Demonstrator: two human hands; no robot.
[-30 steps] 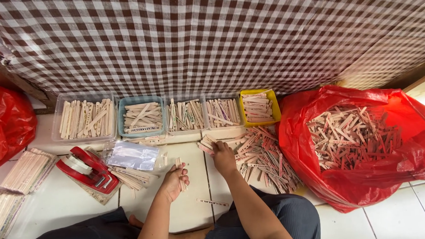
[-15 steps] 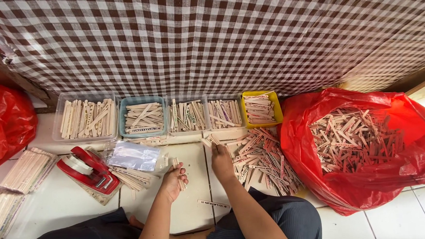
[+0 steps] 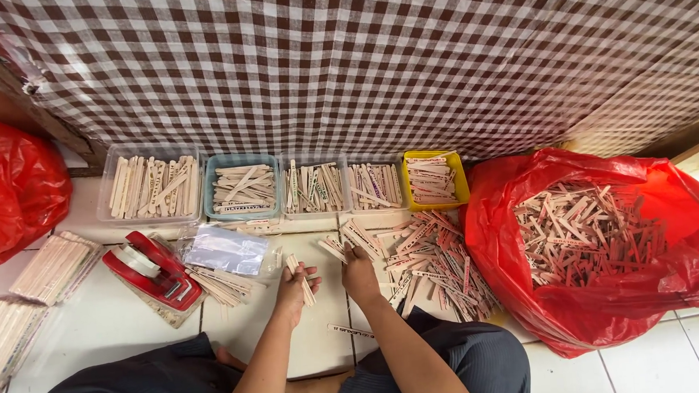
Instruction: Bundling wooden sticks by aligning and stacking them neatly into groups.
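White tiled floor (image 3: pixel 93 329) under a brown checked cloth (image 3: pixel 358 60); the left hand (image 3: pixel 294 283) grips a few sticks (image 3: pixel 299 272), the right hand (image 3: pixel 359 269) pinches one stick (image 3: pixel 360 237) off the loose pile (image 3: pixel 433 264).

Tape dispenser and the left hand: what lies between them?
In the head view, a clear plastic bag and loose wooden sticks lie on the tiles between the red tape dispenser and the left hand.

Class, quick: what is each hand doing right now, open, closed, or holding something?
Left hand: closed on a small bundle of wooden sticks.
Right hand: on the stick pile, fingers curled; whether it grips any cannot be told.
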